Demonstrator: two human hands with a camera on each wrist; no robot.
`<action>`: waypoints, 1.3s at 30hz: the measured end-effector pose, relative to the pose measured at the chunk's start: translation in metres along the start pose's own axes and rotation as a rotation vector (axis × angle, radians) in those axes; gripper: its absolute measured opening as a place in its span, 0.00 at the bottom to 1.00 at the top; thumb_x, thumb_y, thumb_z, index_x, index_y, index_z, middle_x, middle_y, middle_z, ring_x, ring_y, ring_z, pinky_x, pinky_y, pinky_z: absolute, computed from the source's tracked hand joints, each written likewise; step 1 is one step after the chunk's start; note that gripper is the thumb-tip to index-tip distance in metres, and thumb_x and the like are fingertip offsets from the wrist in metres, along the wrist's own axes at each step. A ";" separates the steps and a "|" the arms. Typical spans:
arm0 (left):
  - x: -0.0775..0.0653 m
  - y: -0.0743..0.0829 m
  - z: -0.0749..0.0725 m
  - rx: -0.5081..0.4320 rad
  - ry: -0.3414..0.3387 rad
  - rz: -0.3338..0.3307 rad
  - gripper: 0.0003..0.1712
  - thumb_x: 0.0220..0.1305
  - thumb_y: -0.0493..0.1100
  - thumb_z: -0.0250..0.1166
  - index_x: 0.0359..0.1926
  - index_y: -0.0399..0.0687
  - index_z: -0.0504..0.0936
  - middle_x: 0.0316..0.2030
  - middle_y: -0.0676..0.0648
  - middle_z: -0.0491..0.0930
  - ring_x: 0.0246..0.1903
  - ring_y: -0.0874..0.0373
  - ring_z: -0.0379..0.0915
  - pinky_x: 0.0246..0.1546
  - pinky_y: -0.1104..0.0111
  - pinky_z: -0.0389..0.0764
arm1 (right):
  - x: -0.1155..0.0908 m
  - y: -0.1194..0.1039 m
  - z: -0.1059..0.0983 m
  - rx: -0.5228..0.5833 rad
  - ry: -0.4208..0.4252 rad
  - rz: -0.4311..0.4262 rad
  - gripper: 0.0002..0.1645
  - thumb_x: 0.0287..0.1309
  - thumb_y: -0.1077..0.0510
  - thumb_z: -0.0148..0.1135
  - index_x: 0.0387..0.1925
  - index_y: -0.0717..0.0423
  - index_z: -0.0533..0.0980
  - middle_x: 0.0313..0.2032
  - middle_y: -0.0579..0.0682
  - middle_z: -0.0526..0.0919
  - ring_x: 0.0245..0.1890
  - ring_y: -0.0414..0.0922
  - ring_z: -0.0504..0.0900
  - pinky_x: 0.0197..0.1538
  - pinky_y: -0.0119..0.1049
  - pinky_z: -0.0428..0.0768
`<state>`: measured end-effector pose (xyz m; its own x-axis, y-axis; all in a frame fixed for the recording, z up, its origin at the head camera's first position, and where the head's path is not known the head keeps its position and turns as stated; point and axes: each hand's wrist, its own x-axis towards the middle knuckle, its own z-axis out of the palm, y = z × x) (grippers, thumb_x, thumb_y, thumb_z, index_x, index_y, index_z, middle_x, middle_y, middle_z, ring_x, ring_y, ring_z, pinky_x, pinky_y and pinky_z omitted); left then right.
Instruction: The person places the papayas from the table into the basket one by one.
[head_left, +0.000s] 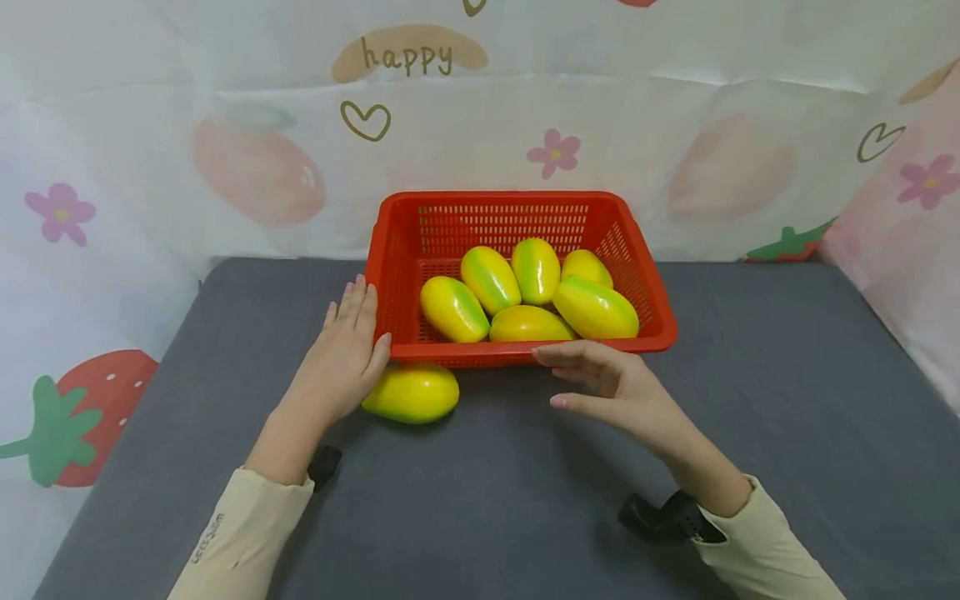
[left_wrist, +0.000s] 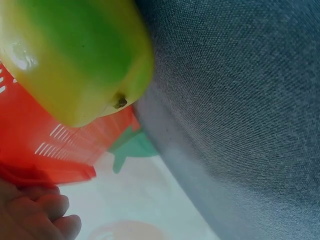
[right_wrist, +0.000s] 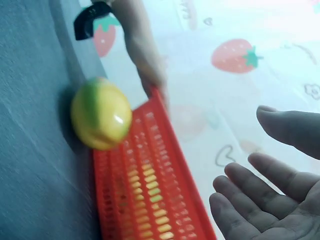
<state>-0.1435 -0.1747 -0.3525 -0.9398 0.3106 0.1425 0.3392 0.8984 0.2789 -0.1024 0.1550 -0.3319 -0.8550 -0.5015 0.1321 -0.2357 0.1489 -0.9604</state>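
A red plastic basket (head_left: pixel 495 353) stands on the grey cloth with several yellow-green mangoes (head_left: pixel 536 271) inside it. Another mango (head_left: pixel 414 394) lies on the cloth in front of the basket's near left corner; it looms large in the left wrist view. My left hand (head_left: pixel 341 350) rests against the basket's left side with fingers straight, its thumb near the front corner just above the loose mango. At the basket's front rim, toward the right, my right hand (head_left: pixel 615 387) hovers with fingers extended and thumb apart, holding nothing. The right wrist view shows its spread fingers (right_wrist: pixel 245 210) beside the basket.
Grey cloth (head_left: pixel 480 500) covers the table. Behind it hangs a pale printed curtain (head_left: pixel 450 150) with fruit, hearts and flowers, close to the basket's back. Dark wrist cameras (head_left: pixel 660 518) sit at both cuffs.
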 end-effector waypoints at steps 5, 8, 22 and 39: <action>0.000 -0.001 0.001 -0.002 0.007 0.000 0.37 0.71 0.46 0.43 0.71 0.27 0.43 0.72 0.33 0.38 0.71 0.41 0.33 0.68 0.49 0.40 | 0.004 0.004 0.016 -0.002 -0.074 -0.004 0.30 0.52 0.63 0.68 0.58 0.59 0.72 0.58 0.54 0.75 0.58 0.45 0.72 0.60 0.39 0.71; 0.000 -0.001 0.001 -0.004 0.008 0.001 0.37 0.71 0.46 0.43 0.71 0.27 0.43 0.72 0.33 0.38 0.71 0.41 0.34 0.68 0.49 0.40 | 0.008 0.008 0.026 0.007 -0.106 0.012 0.29 0.53 0.63 0.68 0.58 0.58 0.72 0.57 0.53 0.75 0.58 0.43 0.73 0.60 0.39 0.70; 0.001 0.000 0.001 -0.003 0.020 -0.003 0.38 0.70 0.46 0.45 0.70 0.27 0.44 0.72 0.33 0.39 0.71 0.41 0.35 0.68 0.49 0.41 | 0.038 0.045 0.072 0.055 -0.026 0.114 0.29 0.54 0.64 0.66 0.58 0.66 0.70 0.57 0.61 0.74 0.57 0.53 0.74 0.58 0.43 0.72; 0.000 0.000 0.002 -0.006 0.030 -0.008 0.38 0.70 0.47 0.45 0.70 0.27 0.44 0.72 0.33 0.39 0.71 0.42 0.35 0.68 0.49 0.41 | 0.069 0.062 0.109 0.164 0.061 0.268 0.35 0.54 0.57 0.67 0.63 0.58 0.68 0.58 0.54 0.74 0.52 0.49 0.75 0.55 0.44 0.73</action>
<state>-0.1437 -0.1742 -0.3547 -0.9407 0.2945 0.1683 0.3325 0.8987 0.2860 -0.1259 0.0367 -0.4092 -0.9041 -0.4099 -0.1211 0.0750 0.1268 -0.9891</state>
